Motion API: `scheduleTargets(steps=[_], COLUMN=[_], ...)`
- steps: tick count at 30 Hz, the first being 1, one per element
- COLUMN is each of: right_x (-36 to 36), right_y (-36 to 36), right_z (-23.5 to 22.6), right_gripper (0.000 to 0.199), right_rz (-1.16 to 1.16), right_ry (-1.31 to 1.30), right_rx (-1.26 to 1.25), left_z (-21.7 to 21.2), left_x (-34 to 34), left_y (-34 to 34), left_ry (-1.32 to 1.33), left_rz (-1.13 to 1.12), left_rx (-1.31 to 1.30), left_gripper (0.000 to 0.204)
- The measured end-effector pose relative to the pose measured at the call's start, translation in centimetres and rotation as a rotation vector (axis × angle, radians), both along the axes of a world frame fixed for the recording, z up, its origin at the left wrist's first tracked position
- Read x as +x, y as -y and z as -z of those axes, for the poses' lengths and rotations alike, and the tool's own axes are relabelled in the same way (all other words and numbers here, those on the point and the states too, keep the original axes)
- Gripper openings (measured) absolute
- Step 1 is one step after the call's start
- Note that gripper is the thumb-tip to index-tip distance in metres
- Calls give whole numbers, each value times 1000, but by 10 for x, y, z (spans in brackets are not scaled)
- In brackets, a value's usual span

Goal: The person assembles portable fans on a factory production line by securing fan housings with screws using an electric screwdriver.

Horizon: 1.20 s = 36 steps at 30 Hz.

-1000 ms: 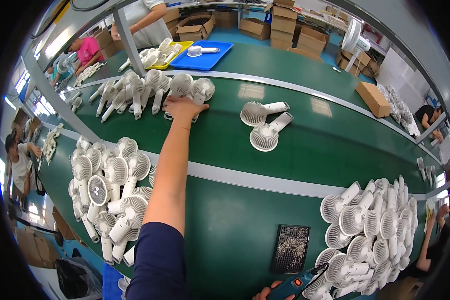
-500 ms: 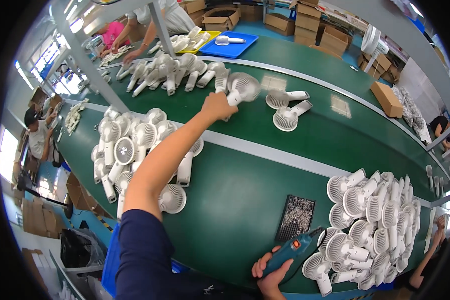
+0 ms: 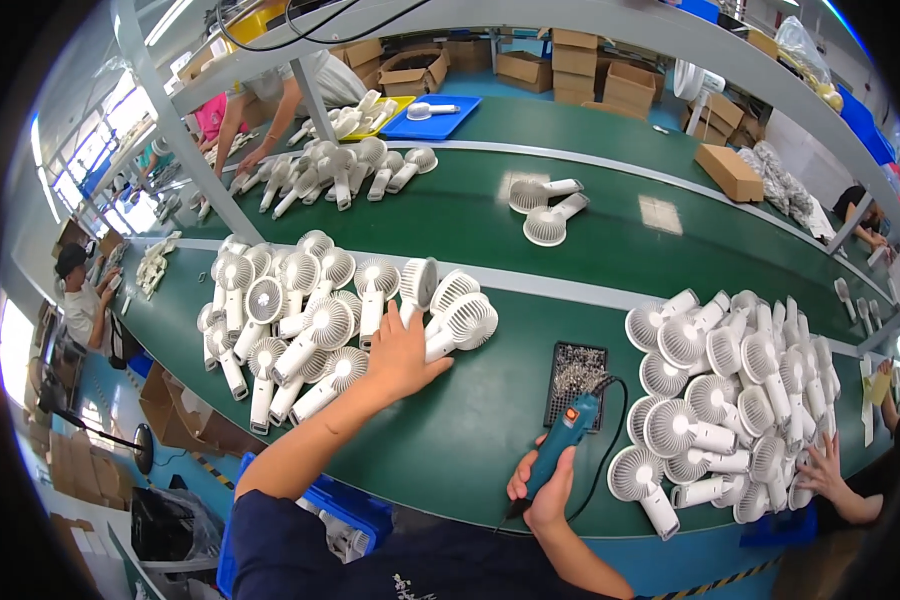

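My left hand (image 3: 402,358) rests at the right edge of the left pile, fingers spread and thumb stretched out. Its fingertips touch the handle of a white handheld fan (image 3: 419,284). Two more handheld fans (image 3: 470,322) lie against that one, beside my thumb; some handle ends are hidden. My right hand (image 3: 547,482) is wrapped around a teal electric screwdriver (image 3: 564,440) with an orange switch. The screwdriver's front end reaches over a black tray (image 3: 551,400) of small screws. A black cord loops from the tool on its right side.
White fans are heaped at left (image 3: 300,272) and right (image 3: 708,395). A co-worker's hand (image 3: 826,468) touches the right heap. Two fans (image 3: 546,226) lie on the green belt beyond a grey rail (image 3: 550,287). A grey frame post (image 3: 185,130) stands left; a blue bin (image 3: 355,505) is below.
My left hand has come back from the belt to the left pile, bringing fans that now lie at its right edge. The screwdriver has moved up over the screw tray. A co-worker's hand reached the right heap.
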State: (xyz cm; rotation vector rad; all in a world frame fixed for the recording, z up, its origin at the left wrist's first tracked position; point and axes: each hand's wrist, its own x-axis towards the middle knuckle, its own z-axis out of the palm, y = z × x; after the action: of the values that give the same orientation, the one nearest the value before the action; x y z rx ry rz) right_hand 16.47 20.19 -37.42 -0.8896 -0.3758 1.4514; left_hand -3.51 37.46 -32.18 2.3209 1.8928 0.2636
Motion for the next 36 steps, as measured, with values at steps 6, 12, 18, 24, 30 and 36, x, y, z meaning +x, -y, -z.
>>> scheduleTargets(steps=[6,12,18,24,30,36], right_x=[-1,-4,4,0,3,-5], right_y=[1,-3,-2,10,15,17], right_z=[-3,3,8,4,9,-6], right_gripper=[53,54,59,71,70,64], right_rz=[37,-31,-35,-32,-54,48], right_ry=[-23,11,13,17,-134,-103], right_rx=[-18,-4,-27,-184,-86,-174], left_z=[33,28,-18,-8,38,51], left_x=[12,11,-1,-54,-58,-51], left_y=[22,8,-58,-282,-405,-437], left_ry=[-33,-33,319,193,-114,-74], left_rz=[-8,-52,38,-172,-366,-419], left_rx=[182,194,366,142,-167,1], left_gripper=[100,96,85,76,84,73])
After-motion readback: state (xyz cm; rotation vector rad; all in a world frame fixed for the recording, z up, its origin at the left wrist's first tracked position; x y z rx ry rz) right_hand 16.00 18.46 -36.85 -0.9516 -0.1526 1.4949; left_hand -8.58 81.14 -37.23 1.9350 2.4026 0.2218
